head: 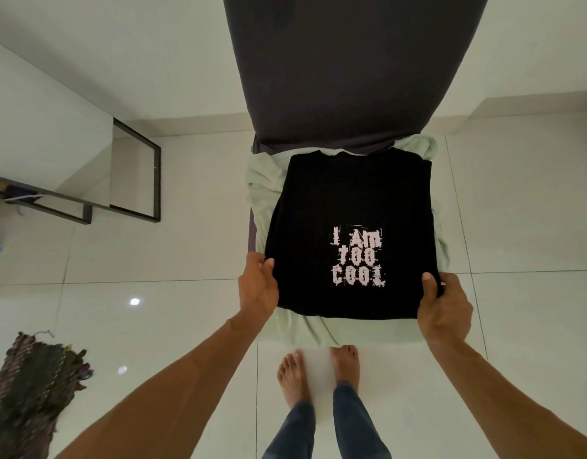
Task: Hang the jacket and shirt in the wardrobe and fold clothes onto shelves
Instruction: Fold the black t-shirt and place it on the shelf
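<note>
A black T-shirt (318,207) with pale lettering "I AM TOO COOL" lies folded into a rectangle on a chair seat. Under it lies a pale green garment (265,183), whose edges stick out on all sides. My left hand (257,286) grips the shirt's near left corner, thumb on top. My right hand (444,306) grips the near right corner, thumb on top and fingers beneath the fabric.
The chair's dark grey backrest (348,67) rises behind the seat. A black-framed mirror (136,173) leans against the wall at left. A dark woven mat (30,389) lies on the white tile floor at bottom left. My bare feet (318,369) stand just before the chair.
</note>
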